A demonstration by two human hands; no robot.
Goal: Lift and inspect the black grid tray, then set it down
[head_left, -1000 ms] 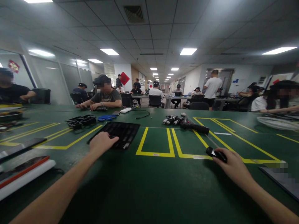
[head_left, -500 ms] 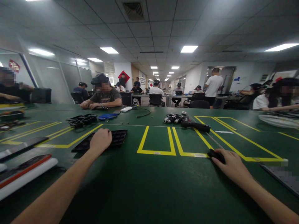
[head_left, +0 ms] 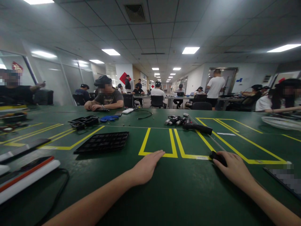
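My left hand point(head_left: 148, 166) lies low over the green table point(head_left: 150, 201), fingers stretched out together and holding nothing. Its fingertips reach the front strip of a yellow tape outline point(head_left: 173, 142). Over on the right, my right hand point(head_left: 235, 166) is closed on a small black object point(head_left: 218, 158), partly hidden by the fingers; I cannot make out its kind. Left of my left hand is a flat black tray point(head_left: 102, 142) with a grid of compartments. Beyond my right hand rests a tool with a black handle point(head_left: 199, 128), beside several metal-and-black parts point(head_left: 175, 120).
Black open holders point(head_left: 83, 121) and a blue glove-like item point(head_left: 109, 118) lie farther back left. At near left is a white and orange device point(head_left: 30, 175) with a black cable point(head_left: 62, 188). A dark flat panel point(head_left: 283, 180) lies at right. People sit around the table.
My left hand has left the black tray and moved right and nearer, its fingers now straightened. My right hand stays on the small black object. A person at far left has raised a hand.
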